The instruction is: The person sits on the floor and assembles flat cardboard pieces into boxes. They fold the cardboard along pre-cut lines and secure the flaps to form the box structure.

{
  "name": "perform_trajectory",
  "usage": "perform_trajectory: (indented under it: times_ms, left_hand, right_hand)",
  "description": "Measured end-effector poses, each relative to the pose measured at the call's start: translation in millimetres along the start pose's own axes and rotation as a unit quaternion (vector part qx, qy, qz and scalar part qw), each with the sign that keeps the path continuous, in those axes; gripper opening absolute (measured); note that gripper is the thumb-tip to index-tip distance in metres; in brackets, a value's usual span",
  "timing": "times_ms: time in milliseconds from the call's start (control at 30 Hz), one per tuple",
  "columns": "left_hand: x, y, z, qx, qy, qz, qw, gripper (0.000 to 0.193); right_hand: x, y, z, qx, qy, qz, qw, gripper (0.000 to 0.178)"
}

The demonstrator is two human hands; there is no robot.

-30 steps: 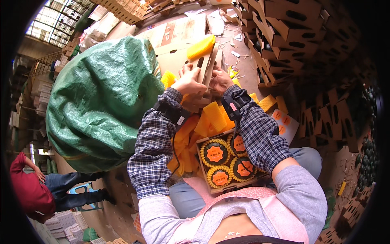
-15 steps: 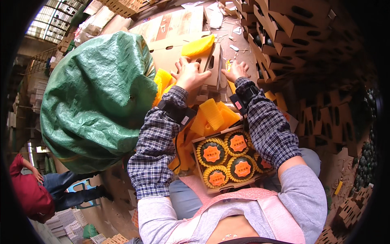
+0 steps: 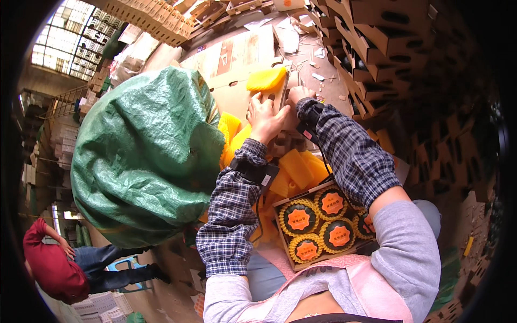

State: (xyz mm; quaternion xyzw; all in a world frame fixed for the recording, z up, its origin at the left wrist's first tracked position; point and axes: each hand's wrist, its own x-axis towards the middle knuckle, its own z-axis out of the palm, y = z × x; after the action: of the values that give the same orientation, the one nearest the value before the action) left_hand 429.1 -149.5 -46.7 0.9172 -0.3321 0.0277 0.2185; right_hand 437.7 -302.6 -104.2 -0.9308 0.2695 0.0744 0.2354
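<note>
My left hand (image 3: 265,116) lies on a closed cardboard carton (image 3: 232,94) ahead of me, thumb and fingers apart. At the carton's right end, my right hand (image 3: 300,96) is closed with its fingers curled; what it grips, if anything, is hidden. A yellow foam net sleeve (image 3: 267,78) lies on top of the carton. Nearer, by my lap, an open cardboard box (image 3: 285,237) holds several small dark green melons (image 3: 338,235) in yellow foam nets, each with an orange scalloped label. More yellow-orange foam sleeves (image 3: 296,168) are heaped between the box and the carton.
A big green woven sack (image 3: 145,156) bulges at my left. Cardboard boxes with hand holes (image 3: 398,59) are stacked high at the right. Paper scraps (image 3: 290,40) litter the floor ahead. A person in red (image 3: 56,264) is at far left, by a blue stool (image 3: 129,266).
My right hand has moved in to the carton's right end, its fingers now curled; the yellow item seen by it is mostly hidden. My left hand stays on the carton. The whole view has shifted.
</note>
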Motion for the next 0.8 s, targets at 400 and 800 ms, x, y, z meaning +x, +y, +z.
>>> perform_trajectory:
  times_ms: [400,800]
  left_hand:
    - [-9,12,16,-0.001,0.059,-0.036,0.998,0.058]
    - [4,11,-21,0.238,0.095,0.178,0.950,0.036]
  right_hand:
    - [-42,9,35,0.776,-0.047,0.051,0.626,0.035]
    - [-104,-9,56,0.759,-0.105,0.042,0.641,0.035]
